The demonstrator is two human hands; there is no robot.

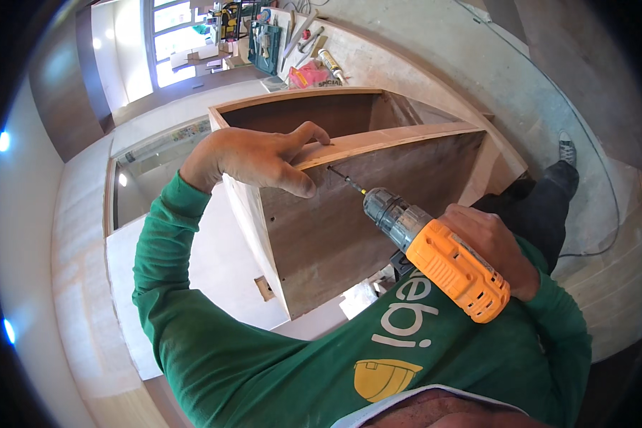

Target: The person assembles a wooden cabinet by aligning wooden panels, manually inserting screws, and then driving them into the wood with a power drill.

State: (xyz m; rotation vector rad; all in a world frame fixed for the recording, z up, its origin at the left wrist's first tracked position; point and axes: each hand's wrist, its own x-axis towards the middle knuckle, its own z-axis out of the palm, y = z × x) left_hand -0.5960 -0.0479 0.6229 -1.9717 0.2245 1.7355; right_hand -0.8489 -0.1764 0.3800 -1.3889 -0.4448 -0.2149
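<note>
My right hand [488,239] is wrapped around an orange and grey cordless drill [456,267]; its handle is mostly hidden. The drill's long bit [352,183] points up and left, its tip meeting the brown panel just below the top edge of an open wooden box [367,221]. Whether a screw sits at the tip is too small to tell. Over that same edge lies my left hand [260,157], thumb on the near face and index finger bent across the top. The remaining left fingers are out of sight behind the hand.
Beyond the box, a board surface carries a green tool case [265,48], a sealant tube [331,64], a pink plastic packet [308,76] and hand tools. A cable [606,192] runs along the floor at right, near a shoed foot [567,148]. A pale panel with a rectangular opening stands left.
</note>
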